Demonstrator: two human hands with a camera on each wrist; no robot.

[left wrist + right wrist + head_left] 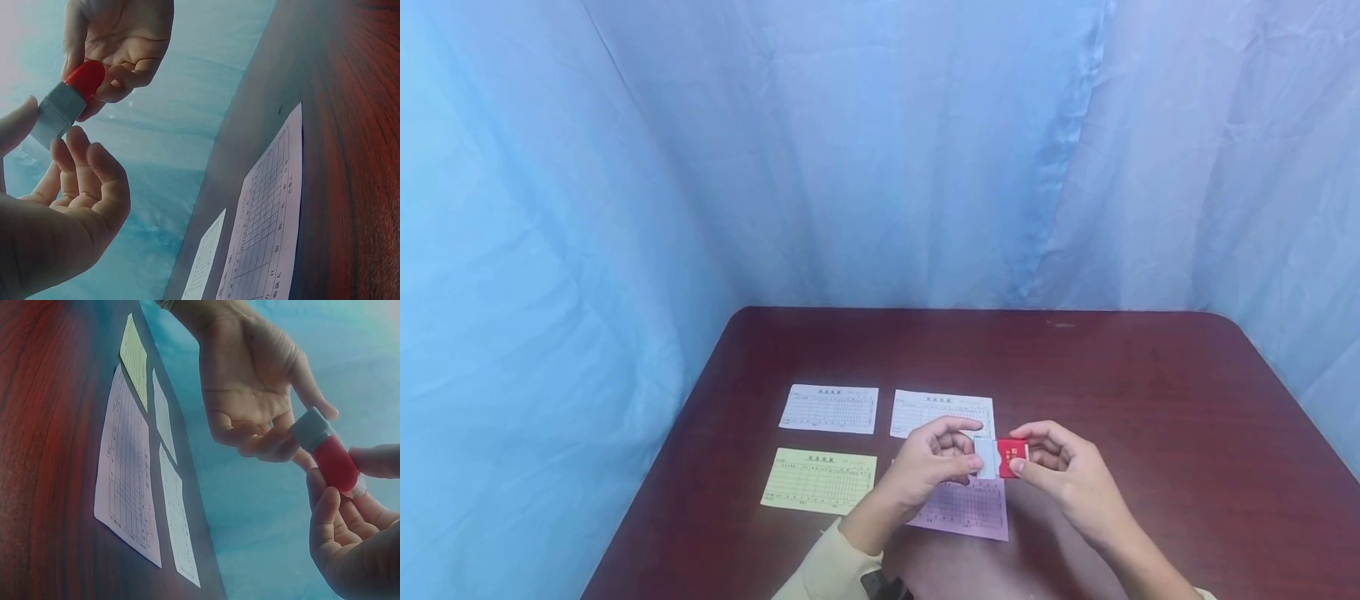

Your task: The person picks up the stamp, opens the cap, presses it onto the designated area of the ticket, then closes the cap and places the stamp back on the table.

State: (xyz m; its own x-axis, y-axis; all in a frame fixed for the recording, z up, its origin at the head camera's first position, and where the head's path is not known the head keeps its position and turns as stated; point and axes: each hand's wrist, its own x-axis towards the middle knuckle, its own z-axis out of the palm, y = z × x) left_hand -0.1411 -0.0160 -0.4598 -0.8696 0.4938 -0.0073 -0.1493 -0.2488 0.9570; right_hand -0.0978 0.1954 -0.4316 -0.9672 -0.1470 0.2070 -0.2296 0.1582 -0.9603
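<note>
Pinching, L end: L hand [925,467] grips grey end [987,458] of red-and-grey block [997,458] btwn thumb and fingertips.
Pinching, R end: R hand [1078,475] grips red end [1009,448], thumb on face w/ gold print.
Block pos.: held clear of table [1135,400], btwn both hands; grey to L, red to R, ends adjoining.
Lilac form [970,512]: flat on table below hands, partly hidden by L hand in head view.
Yellow form [820,481]: front row, L of lilac form.
White form, back L [830,408]: behind yellow form, apart from it.
White form, back R [917,414]: behind lilac form; lower R portion hidden by L fingers.
Print: headings and ruled grids; wording too small to read.
L forearm: cream sleeve [827,567], dark wrist strap [886,585] cut off by lower edge.
Tabletop: dark red-brown, wood-grained, far corners rounded.
Bkgd: light-blue curtain [887,167] at back and sides.
</note>
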